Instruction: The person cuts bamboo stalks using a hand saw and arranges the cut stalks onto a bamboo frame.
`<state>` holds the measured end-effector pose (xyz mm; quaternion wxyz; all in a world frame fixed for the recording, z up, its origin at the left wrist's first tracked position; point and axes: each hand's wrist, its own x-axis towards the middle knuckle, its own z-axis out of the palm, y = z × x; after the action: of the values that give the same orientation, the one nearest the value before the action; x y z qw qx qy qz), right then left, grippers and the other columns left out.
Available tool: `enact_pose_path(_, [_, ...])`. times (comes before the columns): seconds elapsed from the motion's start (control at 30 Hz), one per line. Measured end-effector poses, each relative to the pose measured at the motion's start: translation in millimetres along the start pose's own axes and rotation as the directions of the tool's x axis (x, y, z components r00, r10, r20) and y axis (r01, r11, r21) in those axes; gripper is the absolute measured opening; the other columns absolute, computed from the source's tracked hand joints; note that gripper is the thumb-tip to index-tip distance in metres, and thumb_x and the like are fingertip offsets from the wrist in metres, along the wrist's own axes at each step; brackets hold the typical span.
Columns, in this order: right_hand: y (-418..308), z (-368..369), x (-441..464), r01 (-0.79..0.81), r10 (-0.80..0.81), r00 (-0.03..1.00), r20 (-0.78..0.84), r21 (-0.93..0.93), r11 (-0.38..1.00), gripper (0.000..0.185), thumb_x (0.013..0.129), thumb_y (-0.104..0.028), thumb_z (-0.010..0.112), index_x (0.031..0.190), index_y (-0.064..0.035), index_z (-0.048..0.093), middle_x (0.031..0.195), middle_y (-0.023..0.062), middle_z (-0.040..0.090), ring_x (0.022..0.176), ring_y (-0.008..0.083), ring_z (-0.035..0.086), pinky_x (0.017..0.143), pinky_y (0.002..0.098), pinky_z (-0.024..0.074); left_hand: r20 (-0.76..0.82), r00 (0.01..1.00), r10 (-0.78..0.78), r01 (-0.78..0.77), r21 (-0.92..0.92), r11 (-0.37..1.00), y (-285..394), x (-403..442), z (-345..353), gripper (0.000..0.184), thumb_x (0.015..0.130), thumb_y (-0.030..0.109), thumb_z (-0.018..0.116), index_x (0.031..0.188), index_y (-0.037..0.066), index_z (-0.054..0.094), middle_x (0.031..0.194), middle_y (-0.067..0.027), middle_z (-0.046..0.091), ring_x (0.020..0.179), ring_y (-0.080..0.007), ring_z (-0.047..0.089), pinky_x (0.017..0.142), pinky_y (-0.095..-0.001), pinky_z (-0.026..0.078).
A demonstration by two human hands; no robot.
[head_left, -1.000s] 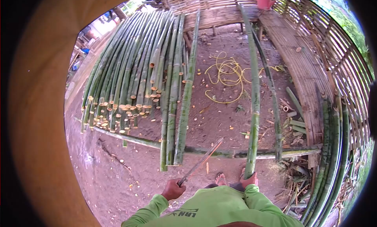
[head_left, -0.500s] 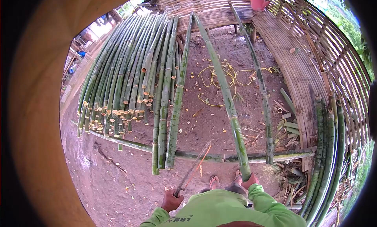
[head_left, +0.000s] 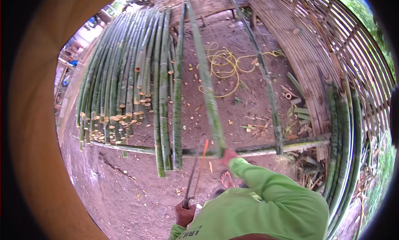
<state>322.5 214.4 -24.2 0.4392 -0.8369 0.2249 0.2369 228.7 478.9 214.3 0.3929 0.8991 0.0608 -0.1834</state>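
Observation:
My left hand (head_left: 185,215) is closed round the handle of a slim bow saw (head_left: 191,182), which points away from me with its dark and orange bars upward. My right hand (head_left: 228,157) grips the near end of a long green bamboo pole (head_left: 209,90); some of its fingers are blurred. That pole runs away to the slatted bench at the back. Its near end is at the bamboo crosspiece (head_left: 253,150); whether they touch I cannot tell. Left of it several poles (head_left: 178,98) lie across the crosspiece, and one more pole (head_left: 268,82) lies on the right.
A big stack of cut bamboo (head_left: 120,73) fills the left. Yellow rope (head_left: 224,65) lies coiled on the dirt. The slatted bench (head_left: 286,36) and woven fence (head_left: 353,44) border the right, with upright-leaning poles (head_left: 343,136) and offcuts (head_left: 302,111) near them.
My right hand has swung the near end of the bamboo pole to the left, towards the other poles. The saw in my left hand has turned more upright. The view has shifted slightly.

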Motion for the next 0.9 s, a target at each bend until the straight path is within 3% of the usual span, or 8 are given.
enact_pose_path(0.1, [-44.6,27.0,8.4,0.474,-0.475,0.879,-0.029,0.141,0.869,0.071,0.070,-0.037,0.074,0.130,-0.0072,0.050,0.116,0.0204,0.062,0.106,0.0369,0.060,0.093,0.0422,0.0480,-0.051,0.997,0.052,-0.050,0.028,0.998,8.6,-1.3,1.3,0.026,0.071,0.007,0.068,0.060,0.006,0.044,0.052,0.0011,0.043,0.049,-0.0079,0.038,0.046,-0.0289,0.034])
enact_pose_path(0.23, [-33.9,7.0,3.3,0.525,-0.542,0.840,0.002,0.247,0.815,0.067,0.072,-0.032,0.073,0.131,-0.0079,0.050,0.117,0.0179,0.062,0.107,0.0353,0.060,0.095,0.0402,0.0469,-0.089,0.992,0.092,-0.092,0.004,0.996,3.5,10.0,3.0,0.023,0.071,0.006,0.066,0.061,0.004,0.046,0.053,0.0003,0.043,0.049,-0.0085,0.038,0.046,-0.0292,0.033])
enact_pose_path(0.43, [194.4,-89.8,-97.4,-0.160,0.175,0.957,-0.230,0.084,0.984,0.050,0.070,-0.019,0.067,0.120,-0.0156,0.059,0.108,0.0112,0.066,0.099,0.0308,0.064,0.089,0.0416,0.0507,0.122,0.987,0.107,-0.110,0.025,0.994,5.4,35.1,40.6,0.015,0.071,0.001,0.062,0.064,0.003,0.049,0.057,0.0040,0.040,0.052,-0.0069,0.038,0.046,-0.0268,0.030])
enact_pose_path(0.5, [278.1,-131.9,-164.2,-0.437,0.362,0.745,-0.561,0.000,0.900,0.051,0.071,-0.019,0.068,0.121,-0.0120,0.059,0.115,0.0145,0.063,0.111,0.0316,0.057,0.096,0.0393,0.0466,0.185,0.975,0.120,-0.129,0.037,0.991,-26.9,49.5,56.0,0.016,0.070,0.000,0.065,0.065,0.005,0.050,0.057,0.0059,0.040,0.052,-0.0059,0.037,0.046,-0.0251,0.028])
enact_pose_path(0.53, [300.3,-175.7,-197.6,-0.597,0.536,0.744,-0.398,-0.036,0.801,0.055,0.071,-0.020,0.071,0.123,-0.0107,0.057,0.119,0.0175,0.059,0.114,0.0325,0.053,0.097,0.0384,0.0449,0.215,0.964,0.160,-0.175,0.057,0.983,-64.9,69.6,59.0,0.017,0.070,0.000,0.066,0.065,0.005,0.050,0.057,0.0062,0.039,0.051,-0.0057,0.037,0.046,-0.0247,0.028])
enact_pose_path(0.57, [317.8,-187.3,-231.5,-0.678,0.577,0.511,-0.637,0.114,0.727,0.056,0.068,-0.020,0.073,0.121,-0.0092,0.056,0.124,0.0180,0.053,0.113,0.0336,0.052,0.096,0.0403,0.0453,0.240,0.950,0.200,-0.225,0.079,0.971,-79.8,81.9,65.1,0.018,0.070,0.001,0.067,0.065,0.005,0.050,0.057,0.0064,0.039,0.051,-0.0055,0.036,0.046,-0.0243,0.027])
enact_pose_path(0.67, [394.5,-200.7,-295.1,-0.721,0.688,0.174,-0.705,0.385,0.577,0.077,0.063,-0.018,0.076,0.132,-0.0077,0.044,0.130,0.0160,0.046,0.122,0.0346,0.045,0.104,0.0402,0.0399,0.389,0.912,0.132,-0.183,0.098,0.978,-34.1,88.0,72.7,0.018,0.069,0.001,0.069,0.065,0.005,0.052,0.057,0.0067,0.039,0.051,-0.0055,0.037,0.046,-0.0244,0.029])
enact_pose_path(0.9, [467.6,-210.8,-307.7,-0.760,0.843,0.221,-0.490,0.456,0.464,0.094,0.062,-0.017,0.075,0.144,-0.0087,0.029,0.143,0.0182,0.038,0.132,0.0338,0.039,0.107,0.0475,0.0346,0.369,0.887,0.277,-0.380,0.246,0.892,50.0,79.8,84.3,0.019,0.067,0.005,0.065,0.062,0.004,0.046,0.054,-0.0001,0.045,0.050,-0.0097,0.041,0.047,-0.0298,0.035])
